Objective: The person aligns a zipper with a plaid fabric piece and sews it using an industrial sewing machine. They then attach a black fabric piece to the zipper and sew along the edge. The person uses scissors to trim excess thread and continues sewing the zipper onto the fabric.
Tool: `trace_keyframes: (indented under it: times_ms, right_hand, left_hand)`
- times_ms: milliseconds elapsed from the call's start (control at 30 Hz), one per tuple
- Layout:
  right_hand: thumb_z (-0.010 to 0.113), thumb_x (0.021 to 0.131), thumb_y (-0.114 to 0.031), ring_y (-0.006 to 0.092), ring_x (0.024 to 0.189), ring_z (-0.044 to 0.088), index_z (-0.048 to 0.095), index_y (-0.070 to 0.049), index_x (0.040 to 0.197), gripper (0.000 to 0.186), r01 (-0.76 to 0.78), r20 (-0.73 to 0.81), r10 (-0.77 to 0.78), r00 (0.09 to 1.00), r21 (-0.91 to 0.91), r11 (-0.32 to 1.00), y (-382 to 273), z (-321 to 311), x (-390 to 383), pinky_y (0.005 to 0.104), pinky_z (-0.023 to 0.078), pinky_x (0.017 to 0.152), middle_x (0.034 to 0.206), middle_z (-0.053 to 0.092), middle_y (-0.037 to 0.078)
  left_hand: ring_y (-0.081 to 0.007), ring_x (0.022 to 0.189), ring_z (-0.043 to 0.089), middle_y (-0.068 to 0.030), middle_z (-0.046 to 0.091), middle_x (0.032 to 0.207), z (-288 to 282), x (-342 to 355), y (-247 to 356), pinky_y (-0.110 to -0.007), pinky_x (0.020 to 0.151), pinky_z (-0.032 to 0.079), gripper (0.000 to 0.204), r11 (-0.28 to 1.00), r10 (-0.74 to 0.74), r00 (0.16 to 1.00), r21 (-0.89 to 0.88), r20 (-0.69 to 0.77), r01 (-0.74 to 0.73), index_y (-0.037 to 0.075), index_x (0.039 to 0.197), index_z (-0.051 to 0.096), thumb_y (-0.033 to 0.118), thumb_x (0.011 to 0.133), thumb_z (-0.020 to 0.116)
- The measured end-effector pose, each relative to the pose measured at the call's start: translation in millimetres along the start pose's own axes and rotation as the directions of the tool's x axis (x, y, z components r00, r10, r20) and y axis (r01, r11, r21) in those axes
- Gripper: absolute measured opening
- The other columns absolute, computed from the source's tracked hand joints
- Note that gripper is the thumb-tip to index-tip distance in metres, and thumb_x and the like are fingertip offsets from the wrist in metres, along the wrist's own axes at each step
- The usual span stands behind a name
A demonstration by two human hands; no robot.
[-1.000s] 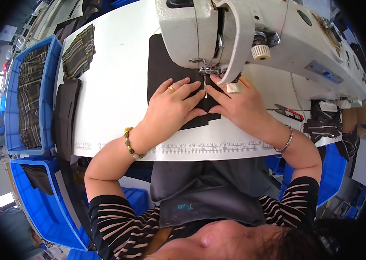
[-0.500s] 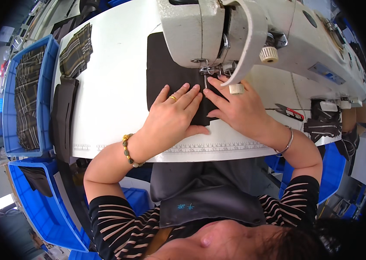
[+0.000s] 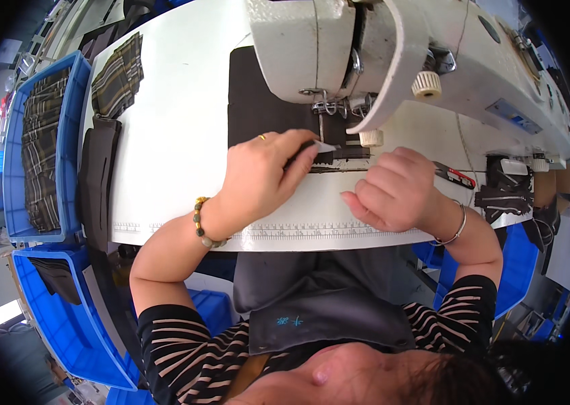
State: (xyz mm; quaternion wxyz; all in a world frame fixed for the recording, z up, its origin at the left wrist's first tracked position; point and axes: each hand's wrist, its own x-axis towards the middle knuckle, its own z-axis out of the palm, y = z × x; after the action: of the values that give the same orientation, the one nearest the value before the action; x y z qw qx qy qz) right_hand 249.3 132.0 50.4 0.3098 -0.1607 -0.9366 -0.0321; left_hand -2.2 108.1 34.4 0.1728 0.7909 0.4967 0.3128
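Observation:
My left hand (image 3: 265,165) pinches the near edge of a dark fabric piece (image 3: 248,88) between thumb and fingers. That edge is turned up, and a small pale corner (image 3: 326,146) shows beside my fingertips. To the right of the fabric my right hand (image 3: 396,190) is curled into a loose fist, with nothing visible in it. The far part of the fabric lies under the sewing machine (image 3: 393,67), by the presser foot (image 3: 325,108). A narrow, light zipper-like strip (image 3: 321,128) runs toward me from the foot. Near it, a striped fabric strip (image 3: 354,153) shows.
Red-and-black thread snips (image 3: 455,175) lie right of my right hand, near dark zippered pieces (image 3: 504,198). At left are plaid pieces (image 3: 118,77), folded dark fabric (image 3: 98,182) and a blue bin (image 3: 69,155) of plaid cloth. A printed ruler (image 3: 298,233) lines the table's front edge.
Both hands were lying flat on the fabric by the presser foot. The left has grasped and turned up its near edge; the right has come off it, toward me, and curled closed.

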Motion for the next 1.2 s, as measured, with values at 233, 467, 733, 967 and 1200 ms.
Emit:
trace_keyframes:
  times_ms: [233,467,733,967,1200]
  right_hand:
    - [0.082,0.081,-0.02,0.0162,0.058,0.057,0.077,-0.009,0.1,0.023,-0.143,0.154,0.148,0.977,-0.041,0.989,-5,43,-14,0.0332,0.044,0.052,0.067,0.056,-0.001]
    - [0.066,0.083,-0.015,0.0185,0.062,0.063,0.068,-0.011,0.085,0.004,-0.162,0.238,0.158,0.958,-0.001,0.987,-7,38,-13,0.0336,0.049,0.053,0.067,0.058,0.001]
    - [0.065,0.082,-0.013,0.0182,0.063,0.063,0.066,-0.012,0.081,0.001,-0.161,0.24,0.163,0.957,-0.029,0.986,-9,39,-14,0.0334,0.05,0.055,0.068,0.059,0.001]
    - [0.065,0.08,-0.013,0.0178,0.062,0.063,0.064,-0.012,0.077,0.004,-0.145,0.242,0.148,0.959,-0.031,0.989,-16,37,-15,0.033,0.049,0.055,0.068,0.059,0.002]
    - [0.064,0.08,-0.012,0.0186,0.062,0.064,0.063,-0.011,0.077,0.003,-0.158,0.233,0.156,0.96,-0.009,0.987,-18,35,-15,0.0339,0.049,0.055,0.068,0.06,0.002]
  left_hand:
    - [-0.0265,0.072,0.07,-0.0088,0.074,0.086,-3,2,2,-0.037,0.066,0.056,0.023,0.995,-0.075,0.997,-0.07,0.005,0.075,0.007,0.112,0.074,0.009,0.089,0.073]
    - [-0.0233,0.094,0.066,-0.0002,0.073,0.106,-1,-9,4,-0.034,0.08,0.058,0.045,0.968,0.165,0.982,0.175,0.086,-0.178,0.012,0.108,0.081,-0.001,0.066,0.074]
    - [-0.0237,0.092,0.064,-0.0003,0.069,0.099,2,-11,5,-0.035,0.078,0.056,0.045,0.972,0.142,0.986,0.179,0.083,-0.155,0.011,0.109,0.081,-0.002,0.067,0.074]
    - [-0.025,0.092,0.063,-0.0026,0.067,0.098,4,-12,5,-0.036,0.081,0.054,0.045,0.976,0.126,0.987,0.166,0.103,-0.142,0.009,0.111,0.08,-0.002,0.068,0.072]
    - [-0.0255,0.097,0.062,-0.0019,0.066,0.104,2,-12,7,-0.037,0.083,0.053,0.043,0.963,0.137,0.984,0.218,0.117,-0.16,0.01,0.111,0.081,0.002,0.069,0.073]
